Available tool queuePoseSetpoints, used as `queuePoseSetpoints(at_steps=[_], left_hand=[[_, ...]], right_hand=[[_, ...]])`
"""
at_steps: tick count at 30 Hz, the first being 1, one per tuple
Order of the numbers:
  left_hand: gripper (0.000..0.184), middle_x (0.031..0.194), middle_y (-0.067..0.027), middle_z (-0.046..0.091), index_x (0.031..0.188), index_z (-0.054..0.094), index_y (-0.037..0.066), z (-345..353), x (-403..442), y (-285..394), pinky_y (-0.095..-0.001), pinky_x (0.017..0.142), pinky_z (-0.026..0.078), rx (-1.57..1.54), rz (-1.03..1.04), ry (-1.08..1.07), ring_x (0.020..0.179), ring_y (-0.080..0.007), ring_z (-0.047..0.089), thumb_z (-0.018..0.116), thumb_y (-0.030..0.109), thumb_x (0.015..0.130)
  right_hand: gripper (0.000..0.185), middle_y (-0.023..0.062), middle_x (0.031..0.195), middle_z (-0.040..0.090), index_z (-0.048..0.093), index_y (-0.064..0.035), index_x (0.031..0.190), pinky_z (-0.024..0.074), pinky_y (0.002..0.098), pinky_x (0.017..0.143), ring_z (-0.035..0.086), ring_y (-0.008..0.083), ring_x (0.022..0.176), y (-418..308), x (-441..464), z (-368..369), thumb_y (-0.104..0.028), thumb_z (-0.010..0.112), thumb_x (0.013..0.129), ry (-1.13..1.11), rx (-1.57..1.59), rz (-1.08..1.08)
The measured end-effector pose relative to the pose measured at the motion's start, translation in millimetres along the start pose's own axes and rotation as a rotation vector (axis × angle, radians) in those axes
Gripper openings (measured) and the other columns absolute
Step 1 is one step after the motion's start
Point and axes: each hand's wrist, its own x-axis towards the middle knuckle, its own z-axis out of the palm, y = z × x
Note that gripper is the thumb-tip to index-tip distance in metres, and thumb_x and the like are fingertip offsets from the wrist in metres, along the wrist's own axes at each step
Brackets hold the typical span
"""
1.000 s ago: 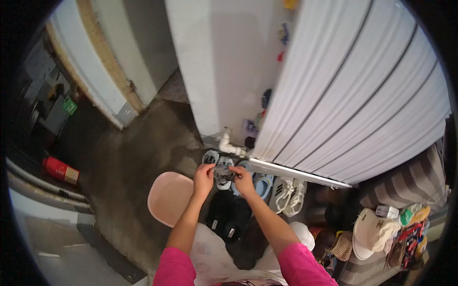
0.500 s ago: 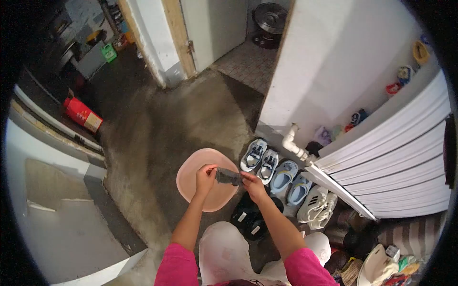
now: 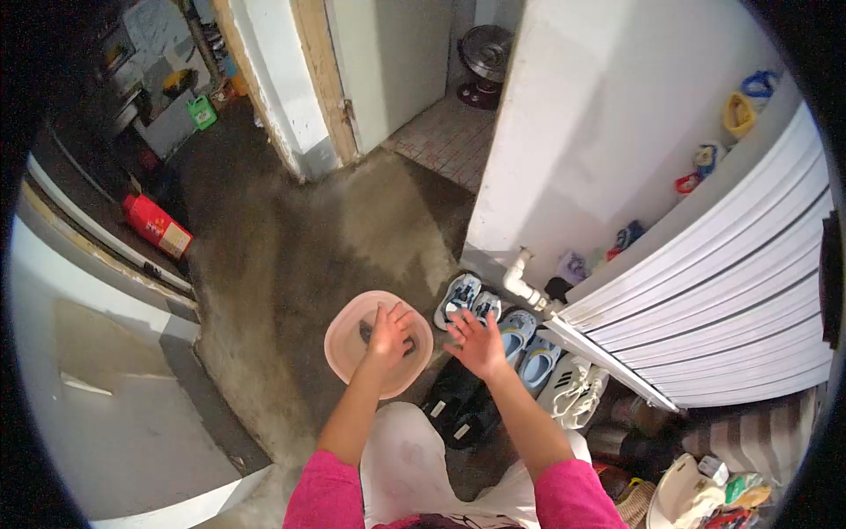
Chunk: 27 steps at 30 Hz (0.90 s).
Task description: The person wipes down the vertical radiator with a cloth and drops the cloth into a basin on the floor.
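Note:
My left hand [image 3: 389, 337] is above the pink plastic basin [image 3: 342, 363], its fingers apart and nothing in them. Under it, a dark grey cloth [image 3: 366, 332] lies in the basin, mostly covered by the hand. To the right of the basin, my right hand [image 3: 478, 345] is also open, fingers spread, in the air over the shoes. Behind it are blue-and-white sneakers [image 3: 460, 295] and light blue clogs [image 3: 535, 363]. Black footwear [image 3: 451, 388] is below its wrist, partly hidden by the forearm.
White sneakers [image 3: 568, 388] end the shoe row. A white pipe [image 3: 520, 282] comes out of the wall by a white slatted panel [image 3: 705, 309]. A red container [image 3: 157, 225] lies by the left doorway. A grey-topped box [image 3: 150, 441] stands at lower left.
Both hands have let go of the dark grey cloth, which is now in the basin. The fingers have opened, and the right hand has shifted slightly right. The view has tilted a little.

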Motion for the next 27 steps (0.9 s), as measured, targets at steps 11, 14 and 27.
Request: queuePoseSetpoints(at_steps=[11,14,27], left_hand=[[0.074,0.162,-0.0092,0.019,0.158,0.006,0.027,182,-163,73,-0.0541,0.114,0.023,-0.342,-0.144,-0.219,0.140,-0.0407,0.034,0.024,0.066,0.098],[0.073,0.161,-0.0111,0.022,0.158,0.006,0.027,235,-238,103,-0.0538,0.114,0.023,-0.283,-0.198,-0.265,0.140,-0.0416,0.034,0.021,0.067,0.098],[0.077,0.145,-0.0193,0.046,0.149,0.033,0.003,344,-486,183,-0.0420,0.104,0.041,0.165,-0.193,-0.829,0.127,-0.0335,0.052,0.025,0.062,0.101]], right_hand=[[0.084,0.0107,0.155,0.032,0.027,-0.0072,0.153,0.0238,0.0525,0.115,0.034,0.0324,0.140,-143,-251,62,-0.065,0.044,0.095,0.075,-0.145,-0.105],[0.067,0.0112,0.141,0.052,0.041,-0.0021,0.146,0.0450,0.0366,0.101,0.057,0.0213,0.118,-189,-396,52,-0.032,0.066,0.092,0.009,-0.817,0.082],[0.037,0.0141,0.113,0.069,0.063,-0.0092,0.125,0.0488,0.0364,0.093,0.065,0.0251,0.106,-124,-768,212,-0.023,0.067,0.091,-0.134,-1.349,0.484]])
